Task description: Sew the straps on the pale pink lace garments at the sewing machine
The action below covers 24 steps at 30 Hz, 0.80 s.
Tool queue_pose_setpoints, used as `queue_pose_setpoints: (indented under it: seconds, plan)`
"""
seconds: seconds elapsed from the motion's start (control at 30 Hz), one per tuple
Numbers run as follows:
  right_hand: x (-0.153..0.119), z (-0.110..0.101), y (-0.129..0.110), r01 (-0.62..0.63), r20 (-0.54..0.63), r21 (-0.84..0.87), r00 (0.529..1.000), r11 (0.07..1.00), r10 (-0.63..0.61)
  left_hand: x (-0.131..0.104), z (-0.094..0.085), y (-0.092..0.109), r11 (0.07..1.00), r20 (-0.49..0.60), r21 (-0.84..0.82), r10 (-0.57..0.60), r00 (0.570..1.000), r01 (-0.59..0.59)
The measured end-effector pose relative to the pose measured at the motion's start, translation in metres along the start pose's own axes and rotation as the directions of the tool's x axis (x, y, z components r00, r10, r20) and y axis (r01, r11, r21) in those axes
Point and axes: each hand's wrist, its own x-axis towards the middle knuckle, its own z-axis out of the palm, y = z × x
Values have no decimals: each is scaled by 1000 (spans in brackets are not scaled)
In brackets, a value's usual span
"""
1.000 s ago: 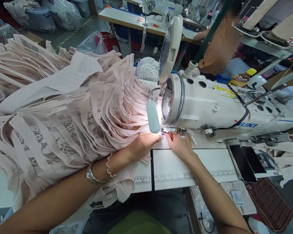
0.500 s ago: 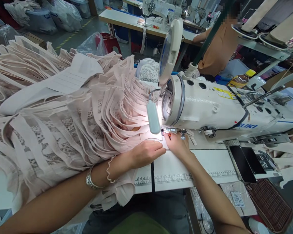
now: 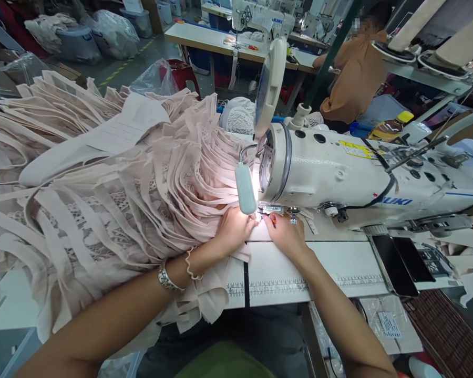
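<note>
Beside the needle area of a white sewing machine (image 3: 331, 168), my left hand (image 3: 236, 229) pinches the edge of a pale pink fabric piece; its fingertips are partly lost in the lamp glare. My right hand (image 3: 287, 233) is closed around small orange-handled thread snips (image 3: 273, 219), their dark tips pointing left towards the left fingertips. Most of the snips is hidden by the fingers. A large heap of pale pink garments (image 3: 142, 210) with lace panels and straps spreads left of the machine, against my left forearm.
A pale green lamp (image 3: 245, 189) hangs close above my left fingers, with a magnifier (image 3: 271, 86) higher up. A ruler strip (image 3: 276, 286) runs along the table's front edge. A phone (image 3: 394, 265) lies at the right. Behind, a person (image 3: 355, 79) sits near another machine.
My left hand has shifted up and closer under the lamp, and a fabric end now shows below it. The right hand stays almost in place with the snips. The view has shifted slightly.
</note>
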Motion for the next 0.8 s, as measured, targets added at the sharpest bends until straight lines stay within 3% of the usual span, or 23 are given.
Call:
queue_pose_setpoints:
  seconds: [0.13,0.3,0.43,0.8]
  plan:
    - [0,-1,2,27,-5,-26,1000,999,-27,0,-1,-5,997,-18,-70,-43,999,41]
    - [0,-1,6,39,-53,-34,998,999,-41,-4,-9,0,981,-67,-138,127,990,-135]
    - [0,2,5,53,-43,-24,998,998,-54,-3,-9,4,970,-127,-199,113,985,-137]
    - [1,7,2,59,-61,-30,996,998,-61,2,-1,3,940,-72,-314,115,991,-132]
